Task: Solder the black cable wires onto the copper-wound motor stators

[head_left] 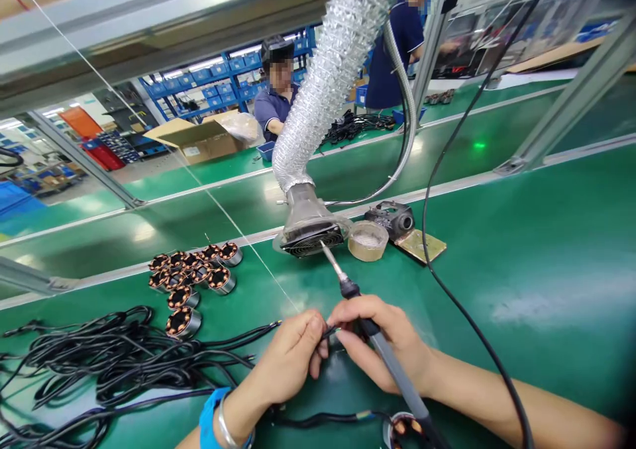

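My left hand (291, 346) is closed on a black cable (328, 333), pinching it near its end, where thin coloured wires show. A soldering iron (392, 363) lies across my right hand (397, 336), its metal tip pointing up and away. The thumb and index finger of that hand meet at the cable's wire end, close to my left fingertips. Below my hands, a copper-wound motor stator (403, 430) is partly cut off by the frame's bottom edge, and another black cable (322, 420) runs up to it.
Black cables (124, 363) lie tangled at left, near several stators (183, 322). Ahead are a fume extractor nozzle (308, 227) on a foil duct (318, 85), a round tub (368, 242) and an iron stand (392, 218). A hanging black cord (454, 297) crosses the right side. Two co-workers are beyond.
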The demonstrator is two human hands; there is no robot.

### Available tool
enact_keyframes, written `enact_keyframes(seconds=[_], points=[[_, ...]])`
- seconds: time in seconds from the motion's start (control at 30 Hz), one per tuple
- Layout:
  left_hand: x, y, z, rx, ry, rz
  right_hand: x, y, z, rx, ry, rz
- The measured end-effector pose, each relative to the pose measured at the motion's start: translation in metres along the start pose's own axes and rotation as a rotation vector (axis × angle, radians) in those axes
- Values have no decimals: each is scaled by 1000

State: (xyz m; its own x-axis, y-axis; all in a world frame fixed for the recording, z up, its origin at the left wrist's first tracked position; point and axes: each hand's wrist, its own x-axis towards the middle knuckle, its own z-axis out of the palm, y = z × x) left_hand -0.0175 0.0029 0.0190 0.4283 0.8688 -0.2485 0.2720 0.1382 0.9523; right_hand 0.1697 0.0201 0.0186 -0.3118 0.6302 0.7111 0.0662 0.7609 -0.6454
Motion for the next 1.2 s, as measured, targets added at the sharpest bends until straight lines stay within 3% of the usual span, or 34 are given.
enact_keyframes(seconds=[0.07,0.17,0.27,0.37,0.5,0.63,0.87,1.2], points=[[-2,-4,3,-30,17,-14,-2,2,2,41,-10,54],[-6,-3,10,48,60,81,-5,3,5,58,-7,83],[-8,0,18,89,173,112,-8,1,10,-17,46,116],[-6,-2,24,-9,266,85,-13,-3,16,-89,82,159],[-1,-10,23,-132,298,33,-17,-6,24,-129,80,179],[2,-13,16,-88,271,-7,-17,-6,24,-177,31,82],[-6,8,4,294,145,-39,-1,-5,10,-209,-48,-65],[-12,13,6,419,94,-32,7,2,11,-138,-90,-119]])
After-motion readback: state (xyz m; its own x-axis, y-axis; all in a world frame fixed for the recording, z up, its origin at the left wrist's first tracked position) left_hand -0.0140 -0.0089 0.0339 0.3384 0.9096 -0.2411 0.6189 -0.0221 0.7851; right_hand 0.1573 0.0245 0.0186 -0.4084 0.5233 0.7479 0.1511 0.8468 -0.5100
